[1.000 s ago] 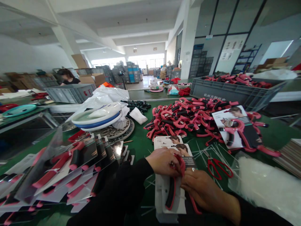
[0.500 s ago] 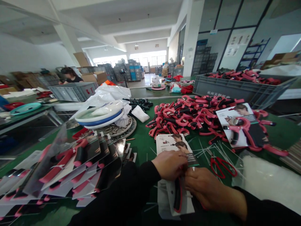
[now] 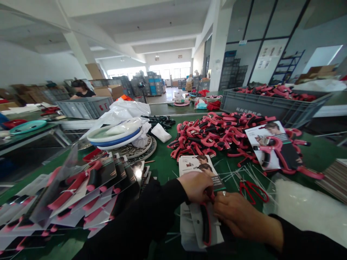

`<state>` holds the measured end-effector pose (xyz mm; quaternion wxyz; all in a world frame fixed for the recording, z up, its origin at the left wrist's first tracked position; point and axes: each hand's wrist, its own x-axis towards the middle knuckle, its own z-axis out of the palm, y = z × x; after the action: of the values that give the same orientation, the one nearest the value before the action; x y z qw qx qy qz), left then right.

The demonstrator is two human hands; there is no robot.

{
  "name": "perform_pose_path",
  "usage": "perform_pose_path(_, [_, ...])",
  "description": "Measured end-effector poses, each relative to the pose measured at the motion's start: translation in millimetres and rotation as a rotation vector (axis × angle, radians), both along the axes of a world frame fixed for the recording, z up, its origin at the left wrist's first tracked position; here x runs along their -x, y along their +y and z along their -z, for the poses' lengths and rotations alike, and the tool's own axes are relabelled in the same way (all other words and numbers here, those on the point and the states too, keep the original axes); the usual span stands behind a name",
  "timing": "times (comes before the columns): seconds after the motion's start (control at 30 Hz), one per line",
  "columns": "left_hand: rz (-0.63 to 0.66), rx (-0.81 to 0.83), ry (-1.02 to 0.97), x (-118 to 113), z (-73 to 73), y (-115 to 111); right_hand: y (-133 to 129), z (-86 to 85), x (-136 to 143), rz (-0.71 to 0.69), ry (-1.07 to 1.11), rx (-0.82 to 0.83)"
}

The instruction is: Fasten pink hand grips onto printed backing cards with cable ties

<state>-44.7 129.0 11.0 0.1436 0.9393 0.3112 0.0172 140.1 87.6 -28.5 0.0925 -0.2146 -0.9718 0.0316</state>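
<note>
In the lower middle, a pink and black clamp lies on a printed card atop a stack of cards. My left hand is closed over the clamp's upper part, its fingertips bent down and partly hidden. My right hand, with a ring on one finger, is closed around the clamp's right side, its fingers close to the left ones. Red-handled scissors lie right of the cards among thin white ties. A card with a clamp on it rests farther right.
Carded clamps are piled at left. Behind are stacked plates, a heap of pink clamps and a grey crate of clamps. A plastic bag lies at right. A person is at the far left.
The view has shifted slightly. My left hand has curled further over the clamp, and my right hand stays at its side.
</note>
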Motion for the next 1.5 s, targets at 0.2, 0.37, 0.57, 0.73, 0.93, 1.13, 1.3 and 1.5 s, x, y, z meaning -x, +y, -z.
perform_pose_path(0.2, [-0.074,-0.014,0.062,-8,-6.1,-10,4,-6.4,2,-0.044,-0.014,0.022])
perform_pose_path(0.37, [-0.105,0.01,0.025,-6,-1.5,-9,8,-16.0,5,-0.099,-0.095,0.021])
perform_pose_path(0.57, [-0.148,0.08,-0.11,-3,8.1,-4,7,-13.6,17,-0.14,-0.21,-0.04])
perform_pose_path(0.73, [-0.281,0.135,-0.417,16,10.6,-5,-5,-15.0,9,-0.017,-0.241,-0.129])
perform_pose_path(0.93, [-0.656,0.323,-0.68,84,31.4,-60,-26,-26.5,-23,0.142,-0.091,-0.006])
perform_pose_path(1.13, [-0.696,0.786,-0.972,79,82.1,-133,-25,-28.9,-19,0.035,-0.076,-0.007])
perform_pose_path(1.3, [-0.758,0.412,-1.114,37,100.4,-140,-16,-9.8,-9,-0.014,-0.117,-0.207])
perform_pose_path(1.5, [-0.769,0.008,-1.005,17,88.5,-131,-26,-3.4,-12,0.014,-0.101,-0.249])
